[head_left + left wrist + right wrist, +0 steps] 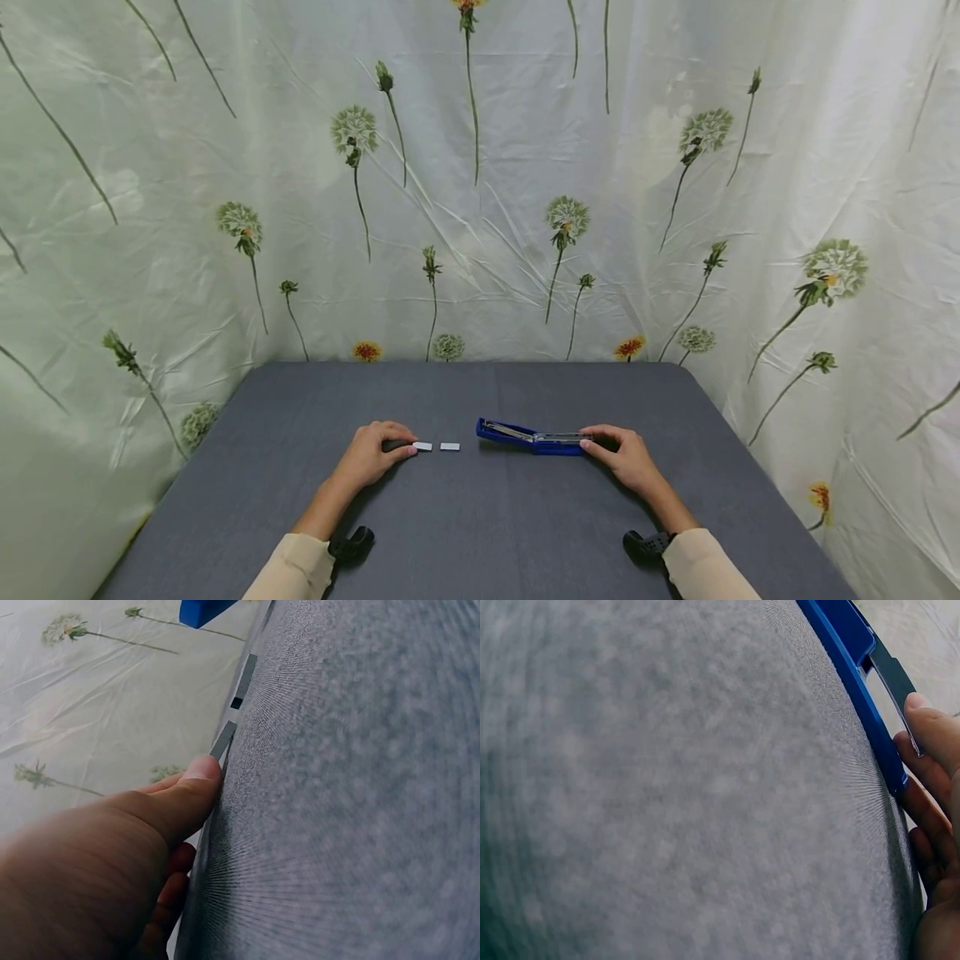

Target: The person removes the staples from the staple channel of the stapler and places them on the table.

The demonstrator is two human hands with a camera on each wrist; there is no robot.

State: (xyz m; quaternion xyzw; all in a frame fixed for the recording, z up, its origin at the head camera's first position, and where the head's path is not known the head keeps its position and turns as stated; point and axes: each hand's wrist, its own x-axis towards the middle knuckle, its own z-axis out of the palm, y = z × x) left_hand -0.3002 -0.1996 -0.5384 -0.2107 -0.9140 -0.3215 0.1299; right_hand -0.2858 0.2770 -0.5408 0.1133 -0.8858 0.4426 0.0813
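My left hand (371,454) is low over the table, its thumb and fingers pinching one end of a small pale strip of staples (423,447). A second staple strip (450,447) lies just to the right of it, a narrow gap apart; the left wrist view shows both. Farther right a blue stapler (555,447) is opened out wide, its top part tilted up toward the left and its metal staple channel exposed. With thumb and fingers, my right hand (628,458) holds the stapler's right end. In the right wrist view the thumb touches the dark channel piece (894,671).
A dark grey cloth covers the table (495,533). Behind it and along the sides hangs a pale curtain (495,250) printed with dandelions. Black wrist mounts (352,546) sit below both hands, beside cream sleeves.
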